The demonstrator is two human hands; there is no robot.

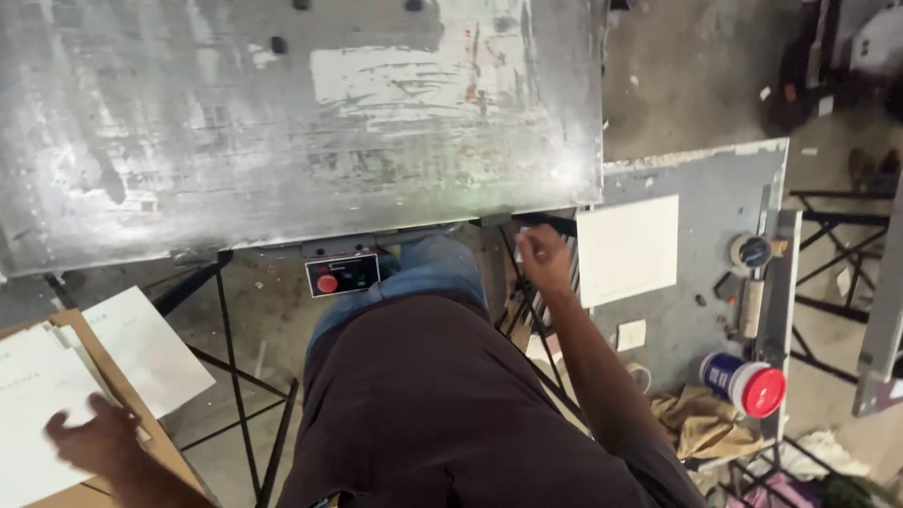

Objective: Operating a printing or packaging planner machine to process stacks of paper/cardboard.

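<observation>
The person is standing at a large, scratched grey metal work plate (282,122), which is filling the upper left of the head view and serving here as the landmark. Below its near edge, a small black control box with a round red button (341,276) is hanging from the frame.

The left hand (94,440) is reaching well down and to the left of the plate, lying flat with its fingers spread on a stack of white paper sheets (38,414) that is resting on a brown cardboard piece (165,452). It is pressing or sliding the top sheet rather than gripping it; no sheet is lifted clear yet.

The right hand (544,259) is hovering just under the plate's right near corner, curled loosely, with something small and pale pinched at its fingertips; what that is cannot be told from this view.

To the right of the plate, on a lower grey side table (724,188), a single white rectangular sheet (627,249) is already lying flat, apart from the stack. Further right of it a black round knob (752,251) is sitting by the table's edge, and below that a white tub with a red lid (748,384) is lying on its side next to a crumpled tan rag (696,423).

Judging by this, the plate itself is bare of paper, one sheet seems set aside, and most of the stack looks unhandled.
</observation>
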